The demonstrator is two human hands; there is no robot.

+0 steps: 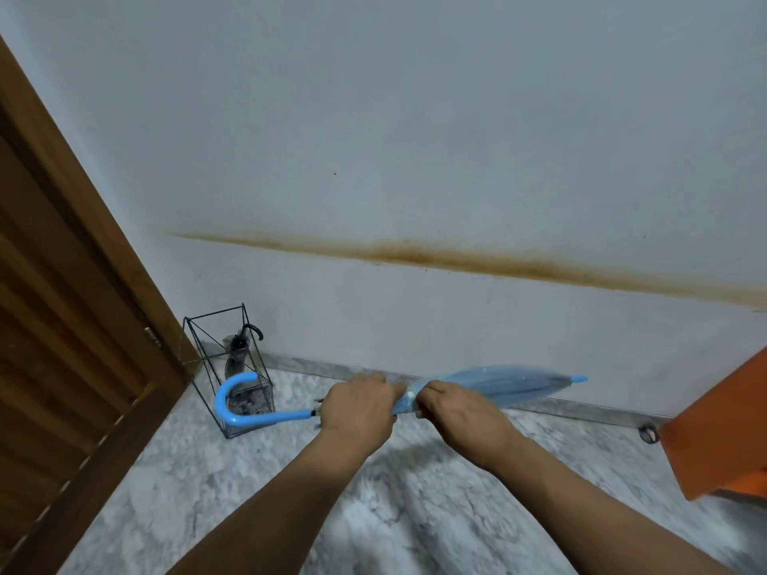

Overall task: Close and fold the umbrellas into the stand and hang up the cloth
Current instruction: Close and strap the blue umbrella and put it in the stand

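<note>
I hold a closed light-blue umbrella (502,385) level in front of me, its curved handle pointing left and its tip to the right. My left hand (359,404) grips it near the handle end of the canopy. My right hand (460,412) pinches the gathered canopy at a white strap or button. A black wire umbrella stand (199,359) sits on the floor in the corner at the left. Inside it stands a folded clear umbrella with a black hook handle (240,350). No cloth is in view.
A brown wooden louvred door (62,305) fills the left side. A white wall with a brown stain runs behind. An orange object (722,429) juts in at the right. The floor is grey marble (415,491) with a small metal ring (648,433) by the skirting.
</note>
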